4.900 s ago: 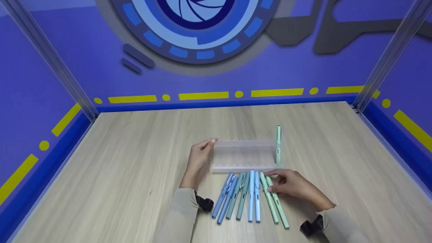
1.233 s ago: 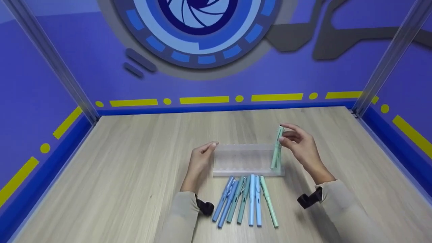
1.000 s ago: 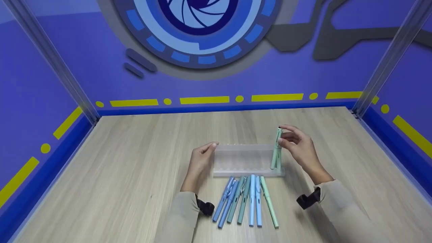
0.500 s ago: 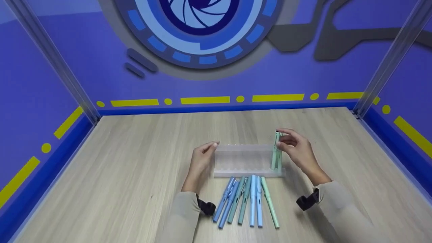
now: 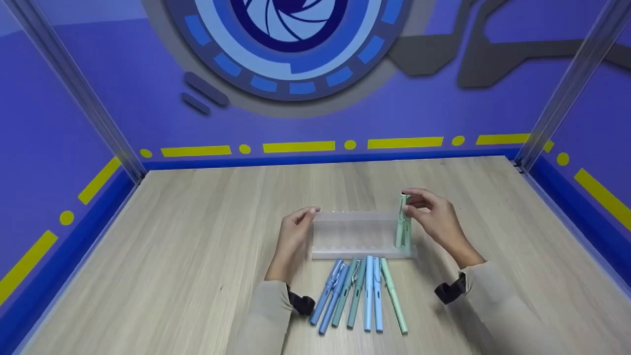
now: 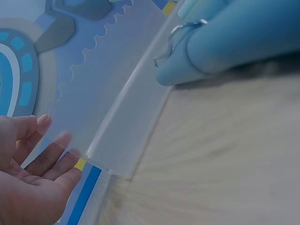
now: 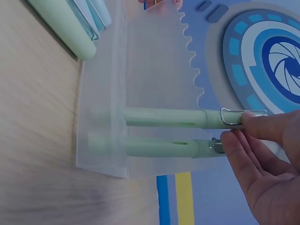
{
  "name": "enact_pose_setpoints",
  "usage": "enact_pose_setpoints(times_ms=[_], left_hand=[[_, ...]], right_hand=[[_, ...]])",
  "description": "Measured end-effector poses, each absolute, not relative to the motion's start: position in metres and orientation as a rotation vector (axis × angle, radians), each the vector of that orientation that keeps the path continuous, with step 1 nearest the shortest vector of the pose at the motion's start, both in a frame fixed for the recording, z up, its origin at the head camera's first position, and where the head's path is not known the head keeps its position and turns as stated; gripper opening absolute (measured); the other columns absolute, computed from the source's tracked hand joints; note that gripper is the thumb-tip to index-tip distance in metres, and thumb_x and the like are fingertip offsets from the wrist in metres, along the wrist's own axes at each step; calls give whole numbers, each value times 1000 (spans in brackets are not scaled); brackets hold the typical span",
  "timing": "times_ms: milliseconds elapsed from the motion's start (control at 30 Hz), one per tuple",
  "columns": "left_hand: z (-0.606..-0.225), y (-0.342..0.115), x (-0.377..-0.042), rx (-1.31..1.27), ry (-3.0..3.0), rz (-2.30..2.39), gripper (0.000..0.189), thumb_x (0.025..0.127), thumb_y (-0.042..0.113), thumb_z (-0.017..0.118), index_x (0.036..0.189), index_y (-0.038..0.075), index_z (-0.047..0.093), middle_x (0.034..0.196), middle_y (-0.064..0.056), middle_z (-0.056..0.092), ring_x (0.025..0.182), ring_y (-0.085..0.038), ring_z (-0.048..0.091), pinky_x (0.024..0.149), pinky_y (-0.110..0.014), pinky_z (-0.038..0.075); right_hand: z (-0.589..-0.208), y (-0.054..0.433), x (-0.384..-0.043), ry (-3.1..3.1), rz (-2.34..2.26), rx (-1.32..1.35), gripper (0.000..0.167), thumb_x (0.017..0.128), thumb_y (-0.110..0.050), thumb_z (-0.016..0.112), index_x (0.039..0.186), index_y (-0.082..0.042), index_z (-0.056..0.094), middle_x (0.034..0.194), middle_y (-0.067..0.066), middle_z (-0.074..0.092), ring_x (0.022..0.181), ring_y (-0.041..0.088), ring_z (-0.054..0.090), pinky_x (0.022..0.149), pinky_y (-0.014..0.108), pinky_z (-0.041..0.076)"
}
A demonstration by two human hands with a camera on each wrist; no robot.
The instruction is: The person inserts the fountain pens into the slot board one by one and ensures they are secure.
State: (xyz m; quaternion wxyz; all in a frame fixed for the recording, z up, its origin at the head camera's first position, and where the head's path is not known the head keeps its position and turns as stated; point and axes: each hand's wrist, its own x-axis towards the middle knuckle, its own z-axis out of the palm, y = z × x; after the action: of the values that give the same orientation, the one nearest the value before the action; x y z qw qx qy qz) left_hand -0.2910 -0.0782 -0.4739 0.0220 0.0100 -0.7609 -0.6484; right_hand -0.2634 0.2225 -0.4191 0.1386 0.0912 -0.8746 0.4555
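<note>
A frosted clear plastic pen stand (image 5: 355, 253) has a notched back panel and a low front base. My left hand (image 5: 292, 239) pinches its left edge, and fingers show through the panel in the left wrist view. At the right end, my right hand (image 5: 436, 215) pinches a light green pen (image 7: 164, 117) near its clip, a fingertip on its top. That pen stands nearly upright, its lower end at the base. Beside it, to its right, a second light green pen (image 7: 164, 147) stands in the stand, partly hidden by my right hand in the head view.
Before the stand lies a fanned row of capped pens: two blue pens (image 5: 331, 301), two teal pens (image 5: 351, 301), two light blue pens (image 5: 368, 298) and one light green pen (image 5: 396, 301). The wooden table (image 5: 197, 246) is bounded by blue walls (image 5: 315, 128).
My right hand has taken a light green pen from the row to the stand's right end. Over the last second it lowered slightly left and became more upright. My left hand stays put.
</note>
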Motion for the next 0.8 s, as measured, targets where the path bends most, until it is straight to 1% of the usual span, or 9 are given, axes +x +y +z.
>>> enact_pose_setpoints(times_ms=[67,167,233,300,467,600,700,800], left_hand=[[-474,-78,-290,21,-2355,-1998,29,97,26,56,117,8,68,124,-9,66,125,-25,56,108,-38,44],[-473,-78,-289,1,-2346,-1982,30,97,25,56,118,7,68,124,-9,66,124,-25,57,107,-37,45],[-473,-78,-289,-6,-2342,-1979,29,97,25,56,118,7,68,124,-10,66,124,-25,57,107,-37,46],[-473,-78,-288,-8,-2347,-1969,29,97,25,56,116,7,69,124,-10,66,124,-25,57,107,-38,46],[-473,-79,-289,13,-2364,-1969,28,98,26,56,114,7,70,125,-9,66,125,-25,56,108,-40,44],[-473,-79,-289,35,-2373,-1982,28,98,26,56,113,9,70,126,-8,65,126,-25,55,110,-41,43],[-473,-79,-289,31,-2384,-1974,28,98,27,55,113,10,70,127,-7,65,127,-25,55,110,-41,42],[-474,-79,-290,24,-2383,-1978,29,98,28,55,114,10,70,127,-7,65,127,-25,54,110,-41,42]], right_hand=[[-418,223,-264,-2545,1263,266,34,89,-6,67,123,-6,63,105,13,69,98,24,66,78,11,53],[-415,223,-266,-2560,1226,272,33,89,-6,66,122,-4,64,107,13,70,99,24,65,84,25,57],[-414,224,-267,-2565,1217,279,32,89,-6,66,121,-4,64,108,13,70,99,24,66,86,34,57],[-412,224,-268,-2564,1207,292,31,89,-6,66,120,-3,65,109,13,70,98,25,66,88,39,56],[-408,223,-270,-2535,1168,370,27,88,-4,67,115,-1,67,108,15,69,97,28,66,86,38,57],[-407,222,-272,-2496,1085,441,24,86,-3,69,109,0,70,104,15,70,93,28,67,81,38,58],[-407,223,-274,-2475,1009,467,23,84,-3,71,106,-1,71,103,13,71,92,28,67,80,41,58],[-409,223,-276,-2458,953,485,22,83,-4,73,105,-2,72,105,13,71,98,29,64,83,45,55]])
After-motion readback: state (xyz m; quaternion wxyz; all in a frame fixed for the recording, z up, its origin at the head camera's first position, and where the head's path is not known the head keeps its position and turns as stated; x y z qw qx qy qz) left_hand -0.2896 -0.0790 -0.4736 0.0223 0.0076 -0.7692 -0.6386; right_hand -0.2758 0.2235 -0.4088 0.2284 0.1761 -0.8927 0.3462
